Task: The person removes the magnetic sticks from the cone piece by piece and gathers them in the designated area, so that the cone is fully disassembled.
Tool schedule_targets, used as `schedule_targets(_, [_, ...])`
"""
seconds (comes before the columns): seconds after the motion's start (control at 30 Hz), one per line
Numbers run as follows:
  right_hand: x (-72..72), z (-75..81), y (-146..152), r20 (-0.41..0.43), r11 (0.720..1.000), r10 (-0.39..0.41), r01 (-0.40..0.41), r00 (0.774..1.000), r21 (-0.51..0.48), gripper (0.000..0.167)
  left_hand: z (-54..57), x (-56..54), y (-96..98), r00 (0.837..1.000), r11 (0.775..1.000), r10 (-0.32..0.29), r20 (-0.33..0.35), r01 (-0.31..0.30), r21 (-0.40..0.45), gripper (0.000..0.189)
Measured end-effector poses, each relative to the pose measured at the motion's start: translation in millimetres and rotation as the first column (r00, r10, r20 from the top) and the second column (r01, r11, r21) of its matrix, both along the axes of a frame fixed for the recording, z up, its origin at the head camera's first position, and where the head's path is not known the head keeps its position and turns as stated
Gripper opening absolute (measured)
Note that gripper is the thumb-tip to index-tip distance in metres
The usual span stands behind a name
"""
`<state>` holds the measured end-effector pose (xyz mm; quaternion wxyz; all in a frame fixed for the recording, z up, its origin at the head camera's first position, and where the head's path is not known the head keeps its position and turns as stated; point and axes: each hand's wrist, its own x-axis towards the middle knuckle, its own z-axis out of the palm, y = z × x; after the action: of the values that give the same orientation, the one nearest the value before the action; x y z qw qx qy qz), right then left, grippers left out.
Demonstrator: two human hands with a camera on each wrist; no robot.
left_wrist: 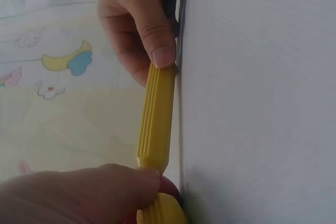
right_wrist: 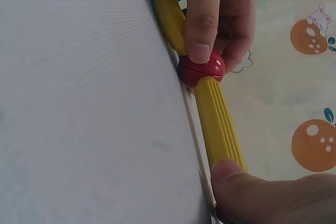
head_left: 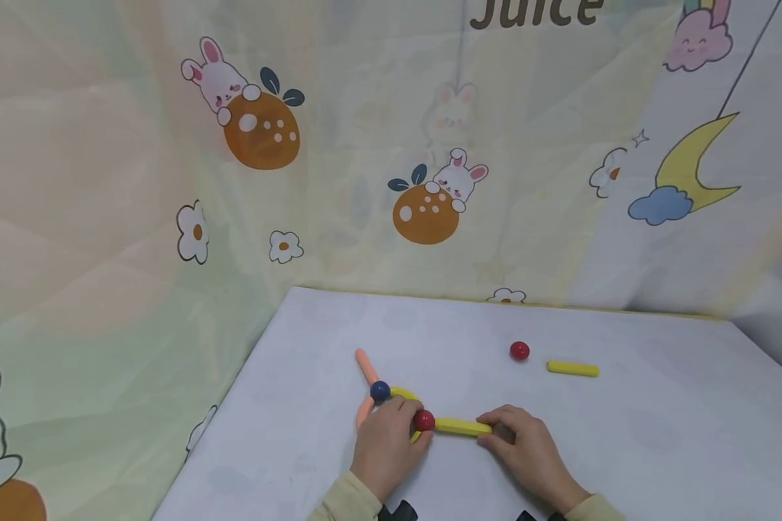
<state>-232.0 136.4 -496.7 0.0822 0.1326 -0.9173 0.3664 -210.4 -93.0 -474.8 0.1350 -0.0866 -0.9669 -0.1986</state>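
My left hand (head_left: 386, 447) pinches a red ball (head_left: 424, 420) between thumb and fingers. With thumb and fingers, my right hand (head_left: 529, 447) grips the outer end of a straight yellow ridged rod (head_left: 459, 427), whose other end meets the red ball. A curved yellow piece (right_wrist: 170, 17) runs from the ball to a blue ball (head_left: 380, 391), partly hidden by my left hand. Two orange pieces reach out from the blue ball; the upper orange rod (head_left: 366, 366) is straight, and the lower orange piece (head_left: 363, 411) is partly covered.
Farther back on the white table (head_left: 658, 405) lie a loose red ball (head_left: 519, 351) and another yellow rod (head_left: 573, 369), apart from each other. A cartoon-printed cloth (head_left: 358, 108) hangs behind the table's rear edge and along its left side.
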Motion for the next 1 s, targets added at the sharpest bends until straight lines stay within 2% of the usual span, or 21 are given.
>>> schedule_targets(0.47, [-2.5, 2.1, 7, -0.015, 0.997, 0.077, -0.077, 0.997, 0.013, 0.027, 1.7, -2.5, -0.4, 1.0, 1.0, 0.004, -0.004, -0.004, -0.002, 0.031])
schedule_targets(0.63, [-8.2, 7.1, 24, 0.007, 0.999, -0.001, 0.0, 1.0, 0.034, 0.024, 0.4, -1.9, -2.7, 1.0, 1.0, 0.003, -0.029, -0.003, -0.003, 0.03])
schedule_targets(0.9, [-25.5, 9.0, 74, -0.058, 0.987, -0.133, 0.138, 0.989, 0.08, 0.033, -5.2, -0.3, -3.7, 0.998, 0.999, -0.046, -0.041, 0.046, 0.002, 0.034])
schedule_targets(1.0, [-30.5, 7.8, 94, -0.075, 0.979, -0.175, 0.182, 0.982, 0.094, 0.03, -6.5, 0.0, -4.4, 0.997, 0.998, -0.066, -0.036, 0.065, -0.004, 0.037])
